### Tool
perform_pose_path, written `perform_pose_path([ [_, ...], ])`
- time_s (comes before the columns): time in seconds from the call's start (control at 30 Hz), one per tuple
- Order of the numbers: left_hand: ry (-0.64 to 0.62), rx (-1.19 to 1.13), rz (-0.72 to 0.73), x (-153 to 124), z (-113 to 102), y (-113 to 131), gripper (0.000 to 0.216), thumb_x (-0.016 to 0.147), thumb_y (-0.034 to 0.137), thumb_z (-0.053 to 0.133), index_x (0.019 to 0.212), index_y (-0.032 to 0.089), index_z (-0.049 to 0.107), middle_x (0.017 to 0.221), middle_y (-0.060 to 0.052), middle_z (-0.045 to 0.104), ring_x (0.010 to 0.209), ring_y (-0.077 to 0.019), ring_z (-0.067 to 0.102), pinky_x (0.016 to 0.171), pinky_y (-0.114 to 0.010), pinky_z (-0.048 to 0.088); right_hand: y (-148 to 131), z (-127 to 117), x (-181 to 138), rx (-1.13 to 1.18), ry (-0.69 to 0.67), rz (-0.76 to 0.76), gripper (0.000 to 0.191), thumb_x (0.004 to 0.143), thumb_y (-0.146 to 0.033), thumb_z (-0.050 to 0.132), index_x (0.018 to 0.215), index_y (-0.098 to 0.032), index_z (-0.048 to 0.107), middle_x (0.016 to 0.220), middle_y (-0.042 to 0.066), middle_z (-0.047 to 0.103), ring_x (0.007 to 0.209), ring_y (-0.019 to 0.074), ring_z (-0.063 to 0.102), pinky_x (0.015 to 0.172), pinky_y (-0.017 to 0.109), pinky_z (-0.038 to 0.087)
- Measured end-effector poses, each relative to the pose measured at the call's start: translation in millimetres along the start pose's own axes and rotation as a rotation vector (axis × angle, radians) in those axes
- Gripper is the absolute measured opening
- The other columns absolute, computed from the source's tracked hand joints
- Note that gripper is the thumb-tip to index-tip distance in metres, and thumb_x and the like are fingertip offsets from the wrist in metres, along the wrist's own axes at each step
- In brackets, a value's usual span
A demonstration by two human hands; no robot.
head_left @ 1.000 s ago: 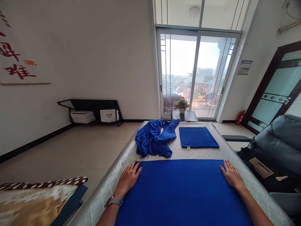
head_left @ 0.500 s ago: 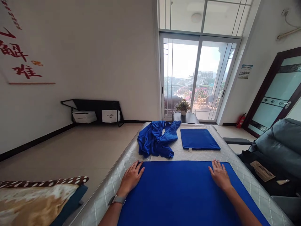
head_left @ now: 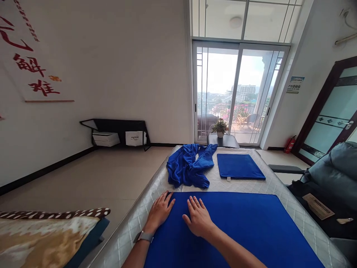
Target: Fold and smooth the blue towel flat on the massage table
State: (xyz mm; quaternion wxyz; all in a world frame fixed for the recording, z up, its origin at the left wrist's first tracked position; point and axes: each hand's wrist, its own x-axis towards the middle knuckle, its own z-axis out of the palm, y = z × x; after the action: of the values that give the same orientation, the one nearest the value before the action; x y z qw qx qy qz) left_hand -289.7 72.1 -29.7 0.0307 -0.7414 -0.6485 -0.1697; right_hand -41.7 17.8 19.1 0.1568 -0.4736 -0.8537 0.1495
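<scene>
A large blue cloth lies flat and smooth on a pale quilted mattress. My left hand rests open on the cloth's far left corner, fingers spread; a watch with a grey band is on that wrist. To its right, my right hand lies palm down on the same cloth, its fingers stretched out. Beyond the cloth are a crumpled blue fabric piece on the left and a flat, neatly squared blue cloth with a small white tag on the right.
A dark armchair with a piece of cardboard stands along the right. Patterned bedding sits at lower left. At the mattress's far end, a potted plant stands on a chair before the glass doors.
My right hand has moved left across the large cloth, from near its far right corner to beside my left hand. My left hand stays at the left corner. The view has turned slightly left.
</scene>
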Motion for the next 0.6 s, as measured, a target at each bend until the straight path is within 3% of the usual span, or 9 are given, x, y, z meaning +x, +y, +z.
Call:
perform_pose_path([
  [0.13, -0.001, -0.011, 0.002, 0.7, 1.9, -1.6, 0.055, 0.104, 0.048, 0.035, 0.146, 0.019, 0.054, 0.155, -0.014, 0.051, 0.143, -0.0289, 0.047, 0.119, -0.046, 0.036, 2.2, 6.2, 14.3, 0.000, -0.016, 0.084, 0.075, 0.103, -0.057, 0.027, 0.161, -0.009, 0.026, 0.168, 0.014, 0.020, 0.157, 0.0262, 0.013, 0.128, 0.048, 0.010],
  [0.3, -0.021, -0.029, -0.023, 0.5, 0.7, -0.7, 0.056, 0.104, 0.051, 0.035, 0.148, 0.021, 0.051, 0.158, -0.012, 0.048, 0.146, -0.0284, 0.043, 0.121, -0.048, 0.032, 13.5, 4.6, 9.4, -0.006, -0.052, 0.093, 0.075, 0.103, -0.059, 0.022, 0.162, -0.012, 0.021, 0.169, 0.010, 0.017, 0.157, 0.0240, 0.010, 0.128, 0.047, 0.006],
  [0.6, -0.030, -0.041, -0.037, 0.0, 2.2, -1.1, 0.057, 0.104, 0.051, 0.033, 0.150, 0.022, 0.050, 0.159, -0.013, 0.046, 0.147, -0.0286, 0.042, 0.121, -0.050, 0.031, 67.3, -31.7, -29.4, -0.090, -0.104, 0.209, 0.076, 0.103, -0.059, 0.017, 0.163, -0.014, 0.018, 0.170, 0.006, 0.014, 0.158, 0.0214, 0.008, 0.128, 0.044, 0.004],
])
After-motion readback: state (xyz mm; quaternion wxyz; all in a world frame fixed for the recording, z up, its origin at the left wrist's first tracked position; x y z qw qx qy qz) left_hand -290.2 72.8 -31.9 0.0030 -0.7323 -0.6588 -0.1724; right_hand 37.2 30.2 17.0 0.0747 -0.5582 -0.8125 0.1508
